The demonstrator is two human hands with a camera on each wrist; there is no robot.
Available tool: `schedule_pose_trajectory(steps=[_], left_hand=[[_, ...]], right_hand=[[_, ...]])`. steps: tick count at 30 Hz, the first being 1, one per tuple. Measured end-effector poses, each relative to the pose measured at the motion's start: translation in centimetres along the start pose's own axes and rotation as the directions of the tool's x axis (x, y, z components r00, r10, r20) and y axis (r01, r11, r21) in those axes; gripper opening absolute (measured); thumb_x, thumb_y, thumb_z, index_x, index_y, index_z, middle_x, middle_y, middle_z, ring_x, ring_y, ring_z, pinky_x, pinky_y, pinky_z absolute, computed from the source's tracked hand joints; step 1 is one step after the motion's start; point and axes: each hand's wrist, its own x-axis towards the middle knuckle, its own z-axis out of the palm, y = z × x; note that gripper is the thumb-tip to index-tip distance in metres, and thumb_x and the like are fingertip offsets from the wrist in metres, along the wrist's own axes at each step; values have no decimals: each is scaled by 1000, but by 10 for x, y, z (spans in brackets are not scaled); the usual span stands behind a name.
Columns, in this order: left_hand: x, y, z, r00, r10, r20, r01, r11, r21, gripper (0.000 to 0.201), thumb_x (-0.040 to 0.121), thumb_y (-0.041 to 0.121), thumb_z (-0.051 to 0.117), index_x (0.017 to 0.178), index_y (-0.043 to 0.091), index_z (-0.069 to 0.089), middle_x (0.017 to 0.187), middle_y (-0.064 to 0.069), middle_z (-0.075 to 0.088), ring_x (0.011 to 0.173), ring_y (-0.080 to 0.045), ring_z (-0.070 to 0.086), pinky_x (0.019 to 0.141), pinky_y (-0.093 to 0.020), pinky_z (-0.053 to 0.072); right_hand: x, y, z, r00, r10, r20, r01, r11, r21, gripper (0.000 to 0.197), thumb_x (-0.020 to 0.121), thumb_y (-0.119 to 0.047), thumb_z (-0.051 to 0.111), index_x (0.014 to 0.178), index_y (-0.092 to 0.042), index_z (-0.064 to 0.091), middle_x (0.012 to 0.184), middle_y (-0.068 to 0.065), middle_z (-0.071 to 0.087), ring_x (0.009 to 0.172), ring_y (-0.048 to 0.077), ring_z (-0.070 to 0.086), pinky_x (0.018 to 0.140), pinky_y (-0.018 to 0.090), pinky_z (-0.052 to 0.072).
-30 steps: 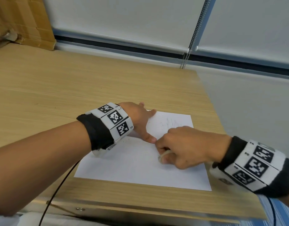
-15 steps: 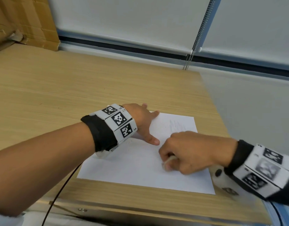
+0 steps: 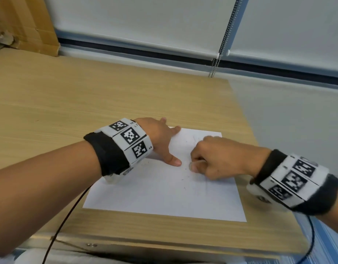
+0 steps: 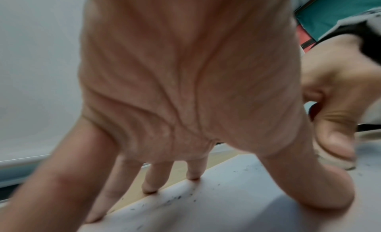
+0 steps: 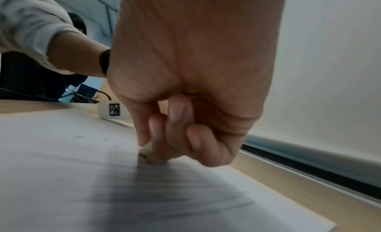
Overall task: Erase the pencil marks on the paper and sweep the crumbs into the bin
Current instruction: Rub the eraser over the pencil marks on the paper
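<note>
A white sheet of paper [image 3: 164,189] lies near the front right corner of the wooden table [image 3: 88,96]. My left hand [image 3: 160,140] presses flat on the sheet's far left part with fingers spread [image 4: 150,183]. My right hand [image 3: 213,159] pinches a small white eraser [image 5: 146,149] and holds its tip against the paper [image 5: 62,170] in the middle of the sheet. Faint pencil marks [image 3: 195,139] show near the far edge, partly hidden by my right hand. Dark eraser crumbs [image 3: 183,180] are scattered on the sheet, also beside my left fingers as crumbs [image 4: 175,199].
A cardboard box [image 3: 25,25] stands at the back left of the table. A window blind with a bead chain [image 3: 213,65] runs along the back. The table's right edge [image 3: 246,119] is just past the paper. A black cable [image 3: 65,221] hangs over the front edge.
My right hand with the eraser has slid up the sheet toward the far edge, level with my left thumb. My left hand has stayed pressing the paper.
</note>
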Motion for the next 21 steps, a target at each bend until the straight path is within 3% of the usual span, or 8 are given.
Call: schedule_pose_trajectory(steps=[4, 8, 13, 17, 21], left_hand=[[-2, 0, -1, 1000, 0, -1, 0, 1000, -3, 116, 69, 85, 50, 151, 38, -16, 161, -4, -18, 137, -31, 38, 104, -49, 41], [0, -1, -1, 1000, -15, 8, 15, 1000, -19, 117, 67, 86, 52, 150, 40, -17, 161, -2, -19, 139, -31, 35, 106, -51, 38], [-3, 0, -1, 1000, -10, 5, 10, 1000, -15, 116, 69, 84, 53, 151, 39, -16, 161, -3, -18, 134, -30, 42, 105, -49, 40], [-2, 0, -1, 1000, -14, 14, 14, 1000, -15, 117, 67, 85, 53, 150, 40, -17, 161, -2, -19, 138, -31, 37, 106, -50, 38], [-5, 1, -3, 1000, -7, 10, 7, 1000, -7, 115, 71, 82, 53, 151, 37, -16, 161, -4, -19, 140, -33, 33, 107, -50, 37]], right_hand=[[-20, -11, 9, 989, -90, 115, 91, 996, -3, 32, 87, -30, 53, 65, -8, 49, 55, 5, 48, 50, 19, 35, 52, 34, 37], [-12, 1, 6, 1000, -17, 13, 16, 1000, 14, 35, 89, -33, 53, 65, -7, 49, 54, 4, 47, 52, 22, 41, 53, 37, 38], [-26, -17, 12, 989, -105, 104, 109, 994, -30, 36, 91, -35, 52, 66, -9, 49, 55, 3, 47, 50, 20, 39, 52, 33, 36], [-14, -3, 8, 999, -47, 14, 47, 998, -37, 34, 89, -33, 54, 66, -9, 49, 55, 3, 48, 55, 23, 45, 53, 35, 38], [-25, -11, 11, 989, -78, 123, 81, 997, -17, 36, 89, -35, 52, 65, -9, 47, 55, 4, 45, 50, 21, 37, 51, 34, 36]])
